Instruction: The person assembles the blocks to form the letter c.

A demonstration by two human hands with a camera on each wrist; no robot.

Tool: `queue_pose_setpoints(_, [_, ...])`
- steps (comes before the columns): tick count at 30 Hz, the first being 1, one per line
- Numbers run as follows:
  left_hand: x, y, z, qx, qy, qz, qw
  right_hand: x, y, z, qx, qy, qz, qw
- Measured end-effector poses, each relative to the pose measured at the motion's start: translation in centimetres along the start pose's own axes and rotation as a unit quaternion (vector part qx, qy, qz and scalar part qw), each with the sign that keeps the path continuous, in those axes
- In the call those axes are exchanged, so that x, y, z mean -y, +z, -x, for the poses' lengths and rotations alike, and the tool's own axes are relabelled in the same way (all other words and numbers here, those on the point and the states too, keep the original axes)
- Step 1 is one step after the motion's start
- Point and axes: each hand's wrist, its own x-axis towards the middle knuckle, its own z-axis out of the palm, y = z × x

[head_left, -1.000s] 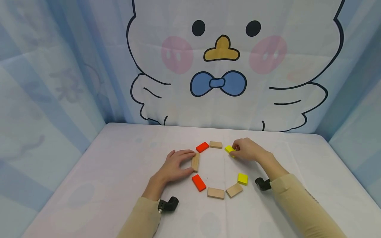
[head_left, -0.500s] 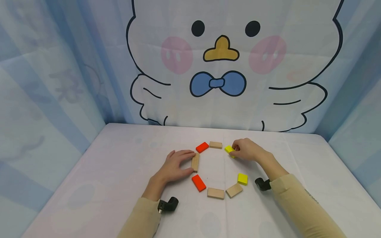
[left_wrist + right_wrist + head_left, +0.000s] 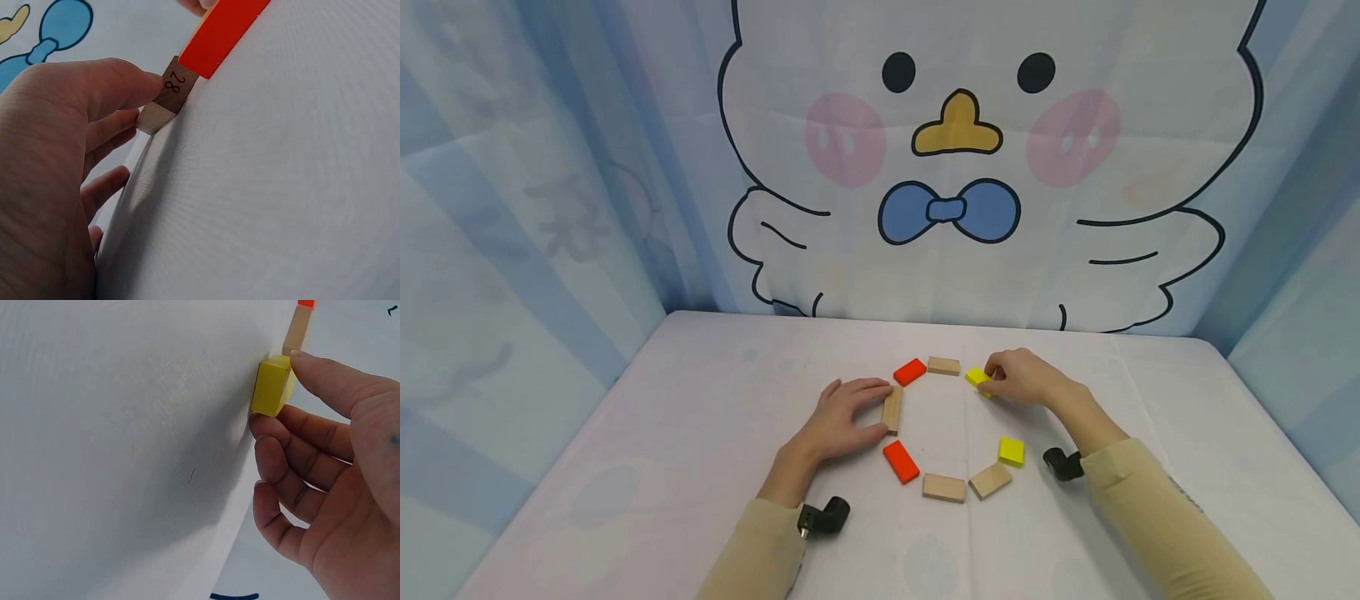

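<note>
Small flat blocks form a loose ring on the white table. At its left side my left hand (image 3: 842, 421) holds a plain wooden block (image 3: 892, 410) by its two ends, thumb at the near end and a finger at the far end. The left wrist view shows the number 28 on that block's end (image 3: 173, 84). At the ring's far right, my right hand (image 3: 1022, 377) pinches a yellow block (image 3: 977, 377) between thumb and fingers. In the right wrist view the yellow block (image 3: 270, 387) lies right at the table surface, with the other fingers curled below it.
A red block (image 3: 910, 372) and a wooden block (image 3: 943, 365) lie at the ring's far side. Nearer are another red block (image 3: 901, 462), two wooden blocks (image 3: 943, 487) and a yellow block (image 3: 1011, 452). Printed curtains (image 3: 955, 275) stand behind the table (image 3: 700, 433).
</note>
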Motion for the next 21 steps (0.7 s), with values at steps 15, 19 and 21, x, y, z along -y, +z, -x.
queue_pose_setpoints(15, [0.2,0.2,-0.3,0.003,-0.006,-0.004,1.0,-0.4,-1.4,2.3,-0.045,0.024,-0.01,0.9986])
queue_pose_setpoints(19, [0.3,0.0,-0.3,-0.001,-0.015,0.017,0.9997,-0.7,-1.7,3.6,-0.077,0.021,-0.012,0.9968])
queue_pose_setpoints(21, [0.4,-0.1,-0.2,-0.005,-0.022,0.043,0.9988,-0.6,-1.7,4.4,-0.091,0.023,-0.014,0.9955])
